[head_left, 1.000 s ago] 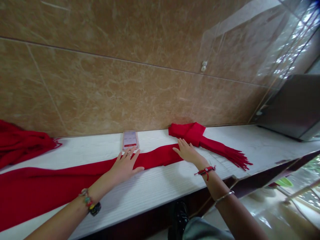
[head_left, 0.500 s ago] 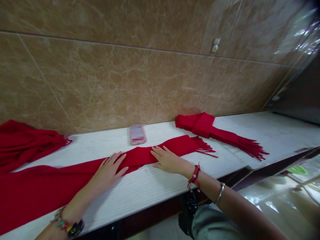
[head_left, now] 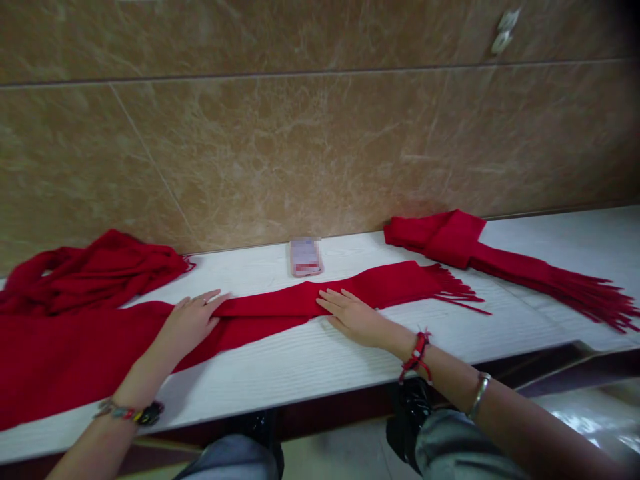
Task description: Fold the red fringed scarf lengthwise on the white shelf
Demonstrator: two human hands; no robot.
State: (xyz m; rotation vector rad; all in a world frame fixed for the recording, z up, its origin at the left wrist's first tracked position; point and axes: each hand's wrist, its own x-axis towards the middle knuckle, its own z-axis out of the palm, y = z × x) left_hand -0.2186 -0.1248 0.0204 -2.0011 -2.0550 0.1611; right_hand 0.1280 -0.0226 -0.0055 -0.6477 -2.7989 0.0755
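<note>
A long red scarf [head_left: 280,308] lies stretched along the white counter [head_left: 310,360], its fringed end [head_left: 457,288] to the right. My left hand [head_left: 187,323] lies flat and open on the scarf left of the middle. My right hand [head_left: 353,313] rests flat on it near the centre, fingers stretched out and pointing left. Neither hand grips the cloth.
A phone [head_left: 305,257] lies by the tiled wall behind the scarf. A folded red scarf with a fringe [head_left: 450,239] sits at the right rear. A heap of red scarves [head_left: 90,270] is at the left rear. My knees and dark shoes show below the counter edge.
Both hands have slid leftward along the scarf, uncovering its fringed right end. The camera has turned left, so the dark box at the right is out of view.
</note>
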